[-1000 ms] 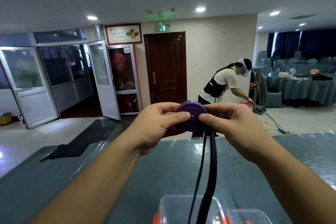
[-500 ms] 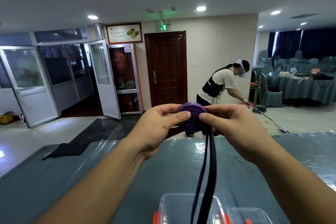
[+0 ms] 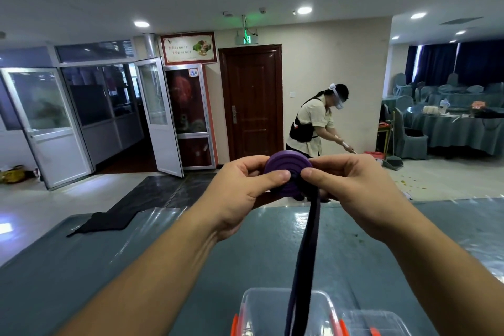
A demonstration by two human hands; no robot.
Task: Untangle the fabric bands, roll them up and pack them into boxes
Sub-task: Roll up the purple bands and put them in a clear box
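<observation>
There is a green exit sign [image 3: 246, 40] above the brown door [image 3: 252, 101], but its mark is too small to read. A framed poster [image 3: 188, 48] on the wall over the glass door has red writing and a food picture; the writing is too blurry to read. A small round sticker [image 3: 193, 72] on the glass is also too blurry to read.

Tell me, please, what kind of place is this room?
Probably a restaurant or banquet hall: round tables with blue-grey cloths and covered chairs, a food poster on the wall, and a person sweeping the tiled floor.
</observation>
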